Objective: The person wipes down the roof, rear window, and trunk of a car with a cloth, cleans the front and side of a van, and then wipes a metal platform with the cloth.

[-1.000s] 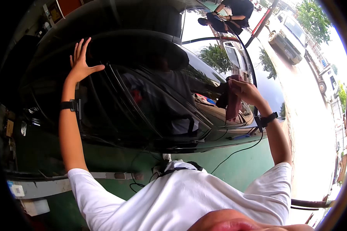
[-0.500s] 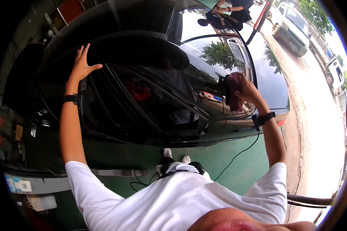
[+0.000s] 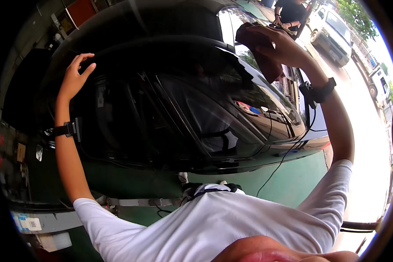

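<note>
A glossy black car (image 3: 161,56) fills the middle of the view, its side windows towards me. My right hand (image 3: 288,48) holds a dark maroon cloth (image 3: 266,65) against or just over the rear window glass (image 3: 226,28); the fingers press on its near side. My left hand (image 3: 75,75) is empty, fingers apart and slightly bent, at the car's dark upper surface on the left. Whether its fingertips touch the paint I cannot tell. Each wrist wears a black strap, and a thin cable (image 3: 273,172) hangs from the right one.
A person in dark clothes (image 3: 290,13) stands beyond the car's rear. A white van (image 3: 332,32) is parked outside at the right. The green floor (image 3: 284,183) lies between me and the car. At the lower left, a grey bench (image 3: 56,222) carries a small white box (image 3: 29,222).
My right hand has moved up and away with the cloth across the rear glass. My left hand has shifted slightly left and down, fingers more bent. The other person now stands more upright.
</note>
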`<state>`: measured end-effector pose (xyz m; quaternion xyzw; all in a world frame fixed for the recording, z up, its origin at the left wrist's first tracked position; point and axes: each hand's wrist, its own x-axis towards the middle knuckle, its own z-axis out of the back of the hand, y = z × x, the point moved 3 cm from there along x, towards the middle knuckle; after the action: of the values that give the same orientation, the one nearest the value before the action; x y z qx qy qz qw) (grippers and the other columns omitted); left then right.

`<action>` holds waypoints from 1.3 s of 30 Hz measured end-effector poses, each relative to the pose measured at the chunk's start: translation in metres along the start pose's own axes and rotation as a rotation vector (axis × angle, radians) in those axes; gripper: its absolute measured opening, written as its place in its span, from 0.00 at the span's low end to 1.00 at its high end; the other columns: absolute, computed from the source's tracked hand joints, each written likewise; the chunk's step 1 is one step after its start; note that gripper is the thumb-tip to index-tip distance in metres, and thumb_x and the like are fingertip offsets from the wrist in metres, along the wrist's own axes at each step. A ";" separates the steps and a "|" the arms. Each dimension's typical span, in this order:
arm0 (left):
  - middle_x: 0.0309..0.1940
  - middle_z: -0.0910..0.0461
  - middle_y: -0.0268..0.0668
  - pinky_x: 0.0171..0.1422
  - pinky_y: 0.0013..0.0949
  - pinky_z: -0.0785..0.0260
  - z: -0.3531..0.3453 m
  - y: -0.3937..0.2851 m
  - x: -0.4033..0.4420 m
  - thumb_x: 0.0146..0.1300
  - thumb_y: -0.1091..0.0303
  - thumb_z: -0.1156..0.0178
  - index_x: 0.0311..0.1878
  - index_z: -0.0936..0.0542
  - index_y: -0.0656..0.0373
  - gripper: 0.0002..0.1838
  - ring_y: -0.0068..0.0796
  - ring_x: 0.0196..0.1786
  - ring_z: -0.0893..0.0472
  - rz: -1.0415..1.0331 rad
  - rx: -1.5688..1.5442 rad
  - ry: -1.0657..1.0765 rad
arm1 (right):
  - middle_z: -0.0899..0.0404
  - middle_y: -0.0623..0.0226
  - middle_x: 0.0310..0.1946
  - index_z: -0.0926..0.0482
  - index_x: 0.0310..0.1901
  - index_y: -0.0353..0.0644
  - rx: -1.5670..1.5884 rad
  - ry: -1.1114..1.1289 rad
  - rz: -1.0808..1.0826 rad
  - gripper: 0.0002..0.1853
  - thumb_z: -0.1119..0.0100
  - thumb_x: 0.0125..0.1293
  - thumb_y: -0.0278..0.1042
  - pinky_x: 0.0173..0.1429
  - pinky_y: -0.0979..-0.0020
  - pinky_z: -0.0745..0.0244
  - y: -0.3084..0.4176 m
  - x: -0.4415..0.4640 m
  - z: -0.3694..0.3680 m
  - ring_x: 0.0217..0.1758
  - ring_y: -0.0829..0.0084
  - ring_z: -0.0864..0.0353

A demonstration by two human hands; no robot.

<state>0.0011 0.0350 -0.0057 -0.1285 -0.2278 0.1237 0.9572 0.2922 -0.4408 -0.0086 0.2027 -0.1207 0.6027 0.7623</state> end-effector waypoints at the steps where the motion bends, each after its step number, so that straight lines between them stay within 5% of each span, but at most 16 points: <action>1: 0.64 0.24 0.37 0.74 0.48 0.38 0.006 0.013 0.000 0.69 0.54 0.38 0.61 0.22 0.53 0.22 0.42 0.71 0.28 -0.023 0.032 -0.019 | 0.17 0.48 0.47 0.30 0.66 0.44 -0.050 0.001 0.094 0.27 0.37 0.65 0.32 0.58 0.57 0.22 0.010 0.032 -0.007 0.52 0.49 0.16; 3: 0.69 0.28 0.37 0.75 0.46 0.39 0.009 0.045 0.001 0.70 0.55 0.39 0.63 0.23 0.52 0.22 0.43 0.73 0.31 -0.064 0.076 0.015 | 0.18 0.47 0.47 0.36 0.63 0.45 -0.049 0.077 0.142 0.26 0.36 0.66 0.31 0.51 0.51 0.25 0.014 0.094 -0.025 0.50 0.46 0.17; 5: 0.72 0.33 0.38 0.76 0.48 0.40 0.005 0.055 -0.002 0.70 0.55 0.39 0.65 0.25 0.53 0.24 0.44 0.75 0.34 -0.073 0.145 0.005 | 0.20 0.50 0.52 0.38 0.65 0.45 -0.191 0.318 0.031 0.25 0.41 0.69 0.27 0.60 0.57 0.27 0.031 0.151 -0.028 0.57 0.50 0.19; 9: 0.79 0.44 0.38 0.82 0.51 0.52 0.011 0.102 0.002 0.63 0.45 0.34 0.75 0.36 0.48 0.40 0.45 0.80 0.45 -0.101 0.199 -0.021 | 0.22 0.48 0.51 0.35 0.64 0.51 -0.221 0.297 0.323 0.27 0.37 0.64 0.27 0.55 0.52 0.27 0.027 0.295 -0.106 0.54 0.48 0.19; 12: 0.81 0.48 0.39 0.84 0.54 0.65 0.002 0.126 0.006 0.60 0.37 0.36 0.79 0.43 0.48 0.49 0.43 0.83 0.51 -0.135 0.180 0.018 | 0.23 0.50 0.55 0.32 0.66 0.54 -0.208 0.230 0.297 0.28 0.39 0.65 0.25 0.61 0.54 0.27 0.048 0.339 -0.136 0.58 0.50 0.21; 15: 0.81 0.47 0.39 0.84 0.54 0.67 0.000 0.138 0.008 0.60 0.34 0.38 0.79 0.43 0.49 0.50 0.43 0.83 0.51 -0.124 0.149 0.071 | 0.32 0.54 0.69 0.35 0.70 0.45 -0.361 0.336 0.325 0.31 0.44 0.64 0.22 0.62 0.56 0.24 0.046 0.378 -0.156 0.60 0.51 0.21; 17: 0.80 0.46 0.39 0.84 0.53 0.68 -0.001 0.136 0.008 0.59 0.33 0.38 0.79 0.43 0.50 0.51 0.43 0.83 0.51 -0.125 0.166 0.120 | 0.33 0.51 0.71 0.39 0.75 0.60 -0.413 0.480 0.233 0.38 0.46 0.64 0.19 0.69 0.55 0.31 0.005 0.404 -0.167 0.70 0.50 0.30; 27: 0.77 0.40 0.42 0.82 0.56 0.63 -0.008 0.138 0.016 0.53 0.29 0.36 0.77 0.38 0.55 0.55 0.46 0.81 0.46 -0.156 0.179 0.084 | 0.28 0.55 0.46 0.30 0.54 0.44 -0.077 0.499 -0.139 0.17 0.45 0.68 0.40 0.45 0.62 0.26 -0.128 0.370 -0.148 0.44 0.60 0.25; 34: 0.78 0.42 0.42 0.82 0.54 0.64 -0.009 0.142 0.017 0.55 0.25 0.42 0.78 0.41 0.57 0.56 0.45 0.82 0.48 -0.161 0.230 0.103 | 0.24 0.59 0.29 0.25 0.40 0.33 0.620 0.381 -0.233 0.25 0.45 0.71 0.55 0.28 0.66 0.23 -0.161 0.318 -0.118 0.26 0.68 0.22; 36: 0.78 0.42 0.42 0.82 0.53 0.64 -0.008 0.142 0.017 0.55 0.25 0.42 0.78 0.41 0.57 0.56 0.45 0.82 0.48 -0.166 0.235 0.096 | 0.23 0.60 0.24 0.23 0.36 0.30 1.025 0.465 -0.001 0.30 0.45 0.72 0.59 0.23 0.67 0.21 -0.158 0.308 -0.115 0.20 0.70 0.21; 37: 0.78 0.42 0.41 0.82 0.53 0.63 -0.007 0.142 0.017 0.56 0.25 0.42 0.78 0.41 0.57 0.56 0.45 0.81 0.48 -0.167 0.236 0.090 | 0.21 0.64 0.29 0.22 0.40 0.35 0.919 0.223 -0.338 0.25 0.42 0.72 0.56 0.25 0.70 0.24 -0.134 0.299 -0.113 0.24 0.73 0.21; 39: 0.78 0.41 0.41 0.82 0.52 0.62 -0.009 0.142 0.016 0.56 0.26 0.42 0.78 0.41 0.57 0.56 0.45 0.81 0.47 -0.157 0.229 0.101 | 0.21 0.65 0.30 0.22 0.41 0.36 0.551 0.181 -0.425 0.23 0.43 0.72 0.54 0.25 0.71 0.24 -0.128 0.297 -0.110 0.25 0.73 0.21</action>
<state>-0.0060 0.1707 -0.0495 -0.0062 -0.1733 0.0672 0.9826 0.4819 -0.1570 0.0004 0.3670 0.1593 0.4563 0.7948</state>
